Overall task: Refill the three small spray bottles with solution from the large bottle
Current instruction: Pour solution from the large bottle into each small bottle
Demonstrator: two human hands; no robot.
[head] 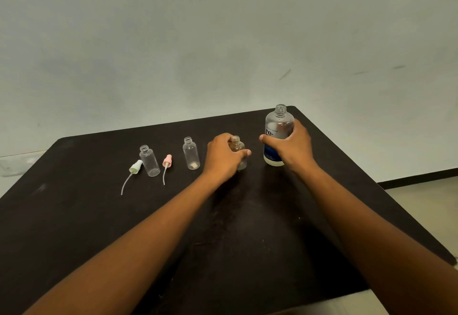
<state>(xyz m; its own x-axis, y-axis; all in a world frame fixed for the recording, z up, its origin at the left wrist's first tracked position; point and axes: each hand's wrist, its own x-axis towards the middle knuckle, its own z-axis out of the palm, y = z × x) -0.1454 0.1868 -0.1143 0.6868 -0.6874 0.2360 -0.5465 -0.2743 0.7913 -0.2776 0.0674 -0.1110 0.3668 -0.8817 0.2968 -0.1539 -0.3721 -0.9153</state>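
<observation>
While you scan from the left of the large frosted plastic bottle with the blue label [277,136], the farthest thing is the pale green spray cap [135,166], lying on its side on the black table [74,215] with its dip tube trailing toward you. Next comes the first small clear bottle [149,161], upright and uncapped, then the pink spray cap [167,161] lying beside it. Closer to the large bottle stands the second small clear bottle [191,153], also open, with something pale at its bottom.

Just left of the large bottle, your left hand [223,156] curls around the third small clear bottle [238,152], thumb across its front, holding it upright on the table. Your right hand [291,147] wraps the large bottle at mid-height; it stands upright, mouth open, with only a shallow layer of liquid visible at the base.

What matters next is that the two open necks stand side by side, both axes vertical, the large bottle's mouth higher and to the right. I judge that you must lift and tilt it leftward over the small neck, which is a narrow target, so pour slowly.
</observation>
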